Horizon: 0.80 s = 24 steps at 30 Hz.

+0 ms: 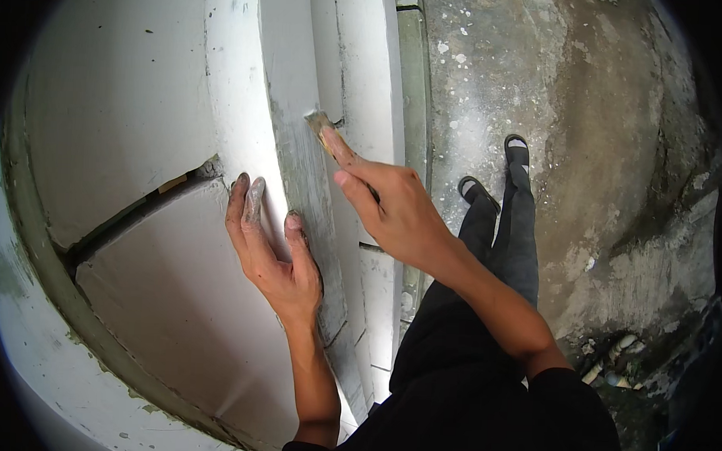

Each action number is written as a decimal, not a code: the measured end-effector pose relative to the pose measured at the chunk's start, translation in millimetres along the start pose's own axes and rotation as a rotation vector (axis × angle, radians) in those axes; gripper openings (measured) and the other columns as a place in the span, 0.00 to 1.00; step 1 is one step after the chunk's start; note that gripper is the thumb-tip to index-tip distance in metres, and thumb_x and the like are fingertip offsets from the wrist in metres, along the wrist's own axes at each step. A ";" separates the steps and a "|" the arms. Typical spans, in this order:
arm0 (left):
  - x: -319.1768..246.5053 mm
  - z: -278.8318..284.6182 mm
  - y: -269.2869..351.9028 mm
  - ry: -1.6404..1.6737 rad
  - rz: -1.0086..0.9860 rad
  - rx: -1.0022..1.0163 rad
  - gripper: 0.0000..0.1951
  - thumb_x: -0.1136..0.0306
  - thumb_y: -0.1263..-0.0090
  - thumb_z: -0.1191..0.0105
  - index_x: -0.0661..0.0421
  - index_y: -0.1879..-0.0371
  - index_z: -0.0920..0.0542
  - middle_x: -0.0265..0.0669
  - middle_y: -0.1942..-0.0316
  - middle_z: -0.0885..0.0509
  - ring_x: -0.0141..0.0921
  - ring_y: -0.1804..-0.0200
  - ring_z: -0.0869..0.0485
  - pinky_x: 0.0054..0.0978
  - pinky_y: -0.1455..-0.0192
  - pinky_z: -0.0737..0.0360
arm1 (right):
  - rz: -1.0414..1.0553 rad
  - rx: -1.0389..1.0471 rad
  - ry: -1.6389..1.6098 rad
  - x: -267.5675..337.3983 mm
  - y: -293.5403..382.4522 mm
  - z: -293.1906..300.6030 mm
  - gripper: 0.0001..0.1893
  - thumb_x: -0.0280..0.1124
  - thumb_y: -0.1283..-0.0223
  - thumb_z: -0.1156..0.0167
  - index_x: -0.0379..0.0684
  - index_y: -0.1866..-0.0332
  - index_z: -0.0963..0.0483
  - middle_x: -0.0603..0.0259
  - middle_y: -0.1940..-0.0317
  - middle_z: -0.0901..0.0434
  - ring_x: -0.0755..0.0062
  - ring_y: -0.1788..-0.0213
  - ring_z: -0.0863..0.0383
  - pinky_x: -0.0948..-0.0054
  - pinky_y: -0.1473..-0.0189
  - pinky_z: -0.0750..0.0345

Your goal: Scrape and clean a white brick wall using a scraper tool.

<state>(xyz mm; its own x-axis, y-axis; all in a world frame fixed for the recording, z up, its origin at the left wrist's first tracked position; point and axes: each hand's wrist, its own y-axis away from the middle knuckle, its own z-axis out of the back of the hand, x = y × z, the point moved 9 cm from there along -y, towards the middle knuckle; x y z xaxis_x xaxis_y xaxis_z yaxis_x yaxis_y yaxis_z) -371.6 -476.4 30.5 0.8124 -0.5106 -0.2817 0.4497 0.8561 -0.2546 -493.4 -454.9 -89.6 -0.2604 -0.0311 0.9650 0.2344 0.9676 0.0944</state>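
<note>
A flat paintbrush (321,126) is gripped in my right hand (397,209), its handle mostly hidden by the fingers. Its bristles touch the upper part of a long whitish panel edge (306,164), where streaky, thin white paint lets a grey-green base show through. My left hand (279,261) rests with spread fingers on the white surface just left of that edge, its thumb at the edge. Whitish and dark smears cover the left fingertips. Nothing is held in the left hand.
A dark gap (141,209) splits the large white panel (132,128) at left. Right of the edge run further white ledges (372,65). The stained concrete floor (492,63) bears paint spots; my sandalled feet stand there. Debris (615,365) lies at lower right.
</note>
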 end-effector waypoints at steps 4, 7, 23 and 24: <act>0.4 0.2 2.1 -0.023 0.008 0.020 0.21 0.74 0.24 0.47 0.67 0.34 0.24 0.57 0.31 0.26 0.53 0.29 0.27 0.49 0.25 0.33 | -0.042 0.039 0.010 -3.5 11.7 -5.3 0.17 0.31 0.23 0.46 0.24 0.46 0.21 0.46 0.33 0.24 0.72 0.77 0.25 0.66 0.66 0.23; 0.4 0.2 3.9 -0.036 -0.001 0.051 0.21 0.74 0.25 0.47 0.68 0.35 0.25 0.60 0.32 0.27 0.56 0.29 0.27 0.52 0.26 0.33 | -0.057 0.076 0.020 2.6 12.1 -5.3 0.18 0.31 0.23 0.46 0.23 0.44 0.22 0.46 0.32 0.24 0.71 0.77 0.24 0.66 0.65 0.22; -0.4 3.6 1.5 -0.025 0.012 0.042 0.23 0.74 0.27 0.45 0.67 0.34 0.25 0.59 0.31 0.28 0.56 0.28 0.28 0.52 0.25 0.34 | -0.149 0.161 0.026 17.6 0.2 -4.9 0.18 0.30 0.22 0.47 0.21 0.44 0.23 0.42 0.31 0.25 0.62 0.67 0.12 0.62 0.56 0.19; 1.9 5.0 2.3 -0.028 0.025 0.045 0.24 0.75 0.28 0.44 0.67 0.33 0.26 0.59 0.31 0.28 0.56 0.28 0.28 0.52 0.25 0.34 | -0.236 0.186 0.011 18.9 2.0 -5.1 0.18 0.30 0.23 0.47 0.21 0.45 0.23 0.42 0.31 0.26 0.61 0.67 0.12 0.62 0.55 0.19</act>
<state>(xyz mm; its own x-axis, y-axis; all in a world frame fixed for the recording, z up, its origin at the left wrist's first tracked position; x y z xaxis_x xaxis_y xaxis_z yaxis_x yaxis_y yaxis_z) -367.2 -475.1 34.1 0.8336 -0.4868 -0.2611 0.4448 0.8718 -0.2055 -493.0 -454.8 -70.0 -0.2771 -0.2627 0.9242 -0.0074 0.9625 0.2713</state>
